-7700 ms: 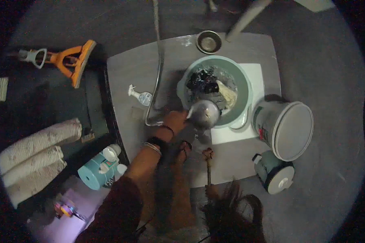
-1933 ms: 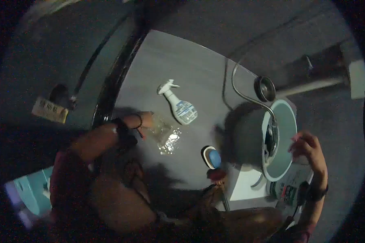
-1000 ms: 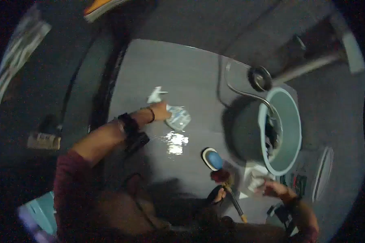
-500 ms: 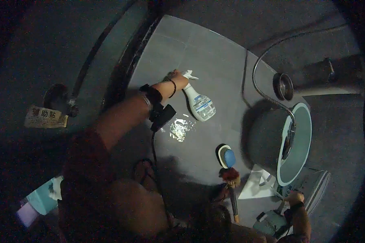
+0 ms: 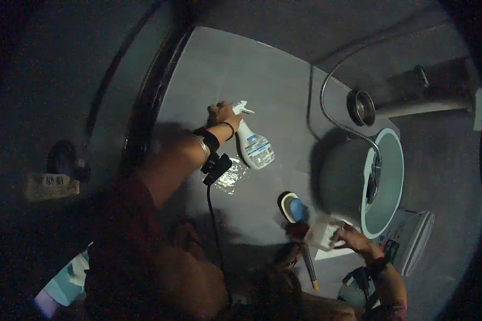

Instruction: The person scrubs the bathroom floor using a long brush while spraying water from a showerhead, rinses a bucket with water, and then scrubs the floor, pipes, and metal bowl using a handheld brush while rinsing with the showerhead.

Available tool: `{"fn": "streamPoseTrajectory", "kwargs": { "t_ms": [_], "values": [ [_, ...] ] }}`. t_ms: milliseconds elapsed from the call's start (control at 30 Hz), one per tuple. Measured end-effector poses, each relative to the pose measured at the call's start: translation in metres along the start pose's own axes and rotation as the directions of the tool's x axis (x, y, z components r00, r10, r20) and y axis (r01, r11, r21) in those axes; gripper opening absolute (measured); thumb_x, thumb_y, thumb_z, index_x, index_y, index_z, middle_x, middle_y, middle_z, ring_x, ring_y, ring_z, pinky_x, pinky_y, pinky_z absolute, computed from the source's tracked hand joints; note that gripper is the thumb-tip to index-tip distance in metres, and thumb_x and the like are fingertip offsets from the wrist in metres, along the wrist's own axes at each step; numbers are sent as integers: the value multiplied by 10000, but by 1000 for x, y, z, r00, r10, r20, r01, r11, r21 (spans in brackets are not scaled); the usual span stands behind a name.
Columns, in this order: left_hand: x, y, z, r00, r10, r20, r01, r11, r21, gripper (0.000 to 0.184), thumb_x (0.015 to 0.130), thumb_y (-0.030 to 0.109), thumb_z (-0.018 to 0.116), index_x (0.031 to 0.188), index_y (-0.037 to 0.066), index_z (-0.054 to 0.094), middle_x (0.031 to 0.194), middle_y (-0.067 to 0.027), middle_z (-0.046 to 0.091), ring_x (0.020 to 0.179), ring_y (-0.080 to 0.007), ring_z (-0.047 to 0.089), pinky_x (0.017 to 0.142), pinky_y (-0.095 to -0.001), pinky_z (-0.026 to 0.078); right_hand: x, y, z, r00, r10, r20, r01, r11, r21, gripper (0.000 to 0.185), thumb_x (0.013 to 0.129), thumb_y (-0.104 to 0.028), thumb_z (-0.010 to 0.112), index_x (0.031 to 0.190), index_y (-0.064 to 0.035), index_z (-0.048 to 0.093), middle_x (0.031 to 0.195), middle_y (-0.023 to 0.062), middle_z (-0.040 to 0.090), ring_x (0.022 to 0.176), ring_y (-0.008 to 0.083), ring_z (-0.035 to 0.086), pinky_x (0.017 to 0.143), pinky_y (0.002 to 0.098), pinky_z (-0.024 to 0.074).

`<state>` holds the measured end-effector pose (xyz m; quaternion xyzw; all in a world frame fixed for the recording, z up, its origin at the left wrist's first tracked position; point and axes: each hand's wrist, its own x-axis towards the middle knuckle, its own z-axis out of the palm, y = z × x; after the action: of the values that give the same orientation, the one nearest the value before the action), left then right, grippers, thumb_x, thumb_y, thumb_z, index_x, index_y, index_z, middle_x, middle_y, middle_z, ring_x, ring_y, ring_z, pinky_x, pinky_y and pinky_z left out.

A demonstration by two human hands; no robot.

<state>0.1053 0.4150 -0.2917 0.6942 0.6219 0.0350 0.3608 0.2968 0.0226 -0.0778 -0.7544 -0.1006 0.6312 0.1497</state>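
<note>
My left hand (image 5: 225, 114) reaches out from the left, closed at the neck of a white spray bottle (image 5: 257, 150). The bottle slants with its labelled body towards the lower right; part of its neck is hidden by my hand. On the right, my right hand (image 5: 353, 239) grips a white box-like thing (image 5: 325, 233), blurred by motion, beside the tub. Close to it lie an oval brush with a white rim and blue top (image 5: 294, 208) and a long-handled brush (image 5: 308, 262), its reddish bristles partly hidden.
A grey-green tub (image 5: 343, 179) lies tipped on its side, a metal shower hose (image 5: 326, 101) running into it. A round metal bowl (image 5: 363, 108) sits by a pipe. Wet suds (image 5: 229, 179) shine on the grey floor. A black cable (image 5: 214, 230) hangs from my left wrist.
My right hand has moved up and left from beside the tub, and now carries the white box-like thing. My left hand and the spray bottle stay together; the view has shifted slightly.
</note>
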Motion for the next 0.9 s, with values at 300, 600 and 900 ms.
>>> {"fn": "streamPoseTrajectory", "kwargs": {
  "t_ms": [300, 600, 900],
  "values": [
    [5, 21, 2, 999, -11, 30, 13, 997, -76, 632, 551, 222, 717, 1090, 96, 411, 1078, -189, 429, 1016, -328, 435, 807, -388, 427, 90, -68, 31, 904, -413, -110, 410, 766, 495, 521, 834, -346, 398, 1275, -103, 266, 1098, 85, 494, 977, 210, 503, 746, 345, 380],
    [30, 10, 23, 994, 107, -3, -107, 984, -141, 570, 547, 177, 702, 1058, 89, 463, 1054, -187, 444, 982, -334, 436, 829, -374, 403, 192, -63, 6, 801, -521, -294, 585, 785, 203, 173, 787, -88, 436, 810, 42, 548, 745, 106, 565, 613, 208, 563, 506, 319, 461],
    [12, 11, 13, 982, 187, 8, -187, 982, -39, 637, 587, 230, 684, 1125, 45, 395, 1089, -196, 407, 1011, -362, 416, 855, -409, 366, 156, -52, -2, 903, -288, -319, 380, 883, 277, 283, 760, -187, 535, 958, 15, 515, 861, 72, 547, 752, 187, 542, 704, 300, 450]
  ]
}}
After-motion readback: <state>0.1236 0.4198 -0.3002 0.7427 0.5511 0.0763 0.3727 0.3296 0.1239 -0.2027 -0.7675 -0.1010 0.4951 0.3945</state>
